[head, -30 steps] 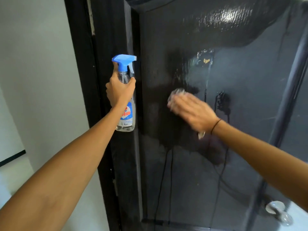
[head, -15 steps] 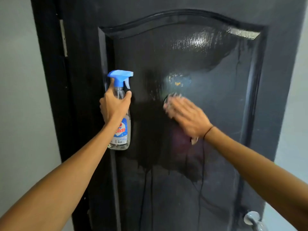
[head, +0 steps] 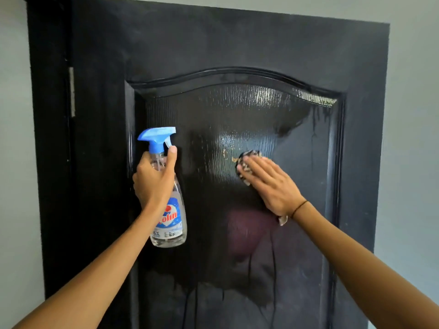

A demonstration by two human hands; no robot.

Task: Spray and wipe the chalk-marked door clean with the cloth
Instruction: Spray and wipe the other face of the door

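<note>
The black panelled door (head: 237, 43) fills the view, its arched inner panel wet and shiny, with drips running down. A small pale mark (head: 235, 159) shows on the panel just left of the cloth. My right hand (head: 269, 184) lies flat with straight fingers and presses a speckled cloth (head: 247, 157) against the panel; most of the cloth is hidden under the palm, and a corner pokes out at the wrist. My left hand (head: 154, 180) grips the neck of a clear spray bottle (head: 169, 217) with a blue trigger head, held upright beside the panel's left edge.
The black door frame (head: 50, 162) with a metal hinge (head: 72, 91) runs down the left. Grey wall (head: 413, 138) lies on both sides of the door.
The view has tilted up and pulled back, so the door's top edge now shows and the handle is out of view. My right hand has wiped the cloth slightly to the right across the panel.
</note>
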